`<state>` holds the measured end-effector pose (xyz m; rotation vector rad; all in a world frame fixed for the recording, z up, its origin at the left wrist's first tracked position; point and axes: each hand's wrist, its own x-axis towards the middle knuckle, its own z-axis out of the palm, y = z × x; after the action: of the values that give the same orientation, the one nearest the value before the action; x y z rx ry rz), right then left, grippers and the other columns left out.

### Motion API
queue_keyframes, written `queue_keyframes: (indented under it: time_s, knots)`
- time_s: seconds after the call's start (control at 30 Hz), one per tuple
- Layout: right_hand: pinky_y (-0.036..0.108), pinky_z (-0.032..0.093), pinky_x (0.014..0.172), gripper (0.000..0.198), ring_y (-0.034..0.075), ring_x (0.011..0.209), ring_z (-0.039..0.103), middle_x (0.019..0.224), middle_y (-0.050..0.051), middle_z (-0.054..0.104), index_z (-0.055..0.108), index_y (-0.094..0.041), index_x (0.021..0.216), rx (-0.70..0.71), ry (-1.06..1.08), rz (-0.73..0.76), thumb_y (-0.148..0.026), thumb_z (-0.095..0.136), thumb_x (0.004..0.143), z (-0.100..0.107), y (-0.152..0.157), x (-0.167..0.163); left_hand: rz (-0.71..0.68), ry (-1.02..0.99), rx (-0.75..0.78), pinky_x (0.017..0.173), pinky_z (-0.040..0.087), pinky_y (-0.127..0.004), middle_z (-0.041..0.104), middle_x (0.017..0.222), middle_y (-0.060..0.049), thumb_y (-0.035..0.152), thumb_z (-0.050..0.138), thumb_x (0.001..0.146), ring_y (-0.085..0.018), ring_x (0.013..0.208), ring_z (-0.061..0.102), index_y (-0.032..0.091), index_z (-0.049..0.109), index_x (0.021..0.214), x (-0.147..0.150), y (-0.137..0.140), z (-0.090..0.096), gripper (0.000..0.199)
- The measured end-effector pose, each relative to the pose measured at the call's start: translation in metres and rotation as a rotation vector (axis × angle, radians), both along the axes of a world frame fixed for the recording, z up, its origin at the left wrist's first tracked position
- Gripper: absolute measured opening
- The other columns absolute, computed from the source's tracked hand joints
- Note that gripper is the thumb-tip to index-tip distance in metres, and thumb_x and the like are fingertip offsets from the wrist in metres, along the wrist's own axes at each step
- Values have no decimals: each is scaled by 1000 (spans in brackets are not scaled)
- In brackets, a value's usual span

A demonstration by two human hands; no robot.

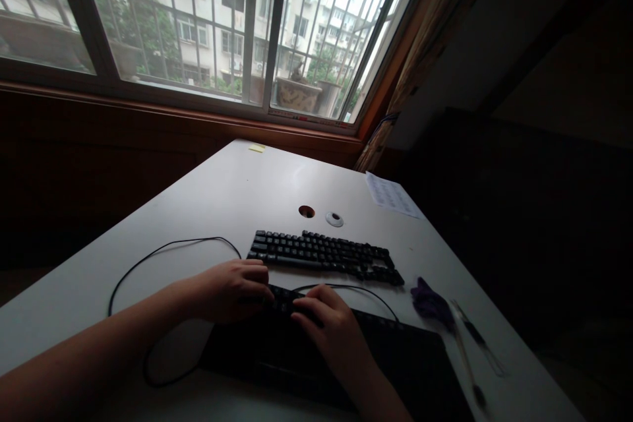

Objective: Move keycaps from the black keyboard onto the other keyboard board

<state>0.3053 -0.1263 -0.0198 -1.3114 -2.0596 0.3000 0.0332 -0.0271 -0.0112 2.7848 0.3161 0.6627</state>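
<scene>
A black keyboard base (pixel 405 356) lies in front of me, tilted on the table; its near part is in deep shadow. My left hand (pixel 232 290) is at its upper left edge, fingers curled and closed on it. Over the top row of the base, my right hand (pixel 333 323) has thumb and fingers drawn together; whatever is between them is too dark to make out. Black keycaps (pixel 321 252) lie in keyboard-shaped rows just beyond both hands. A black cable (pixel 163 247) loops out to the left, and part of it crosses behind my right hand.
To the right lie a purple cloth (pixel 431 303), a wire keycap puller (pixel 477 333) and a thin brush-like tool (pixel 467 366). Beyond the keycaps are a round table hole (pixel 306 211) and its white ring cover (pixel 334 219). Printed paper (pixel 393 194) and a yellow note (pixel 256 148) lie farther back.
</scene>
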Motion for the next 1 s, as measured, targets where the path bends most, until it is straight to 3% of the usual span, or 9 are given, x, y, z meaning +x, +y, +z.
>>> queue_keyframes:
  time_s: [1.0]
  knots:
    - [37, 59, 82, 14, 23, 91, 69, 95, 5, 69, 76, -22, 102, -32, -7, 13, -14, 76, 90, 1, -1, 0, -3, 13, 29, 76, 51, -32, 65, 98, -6, 18, 67, 94, -20, 83, 61, 23, 69, 117, 1, -1, 3, 23]
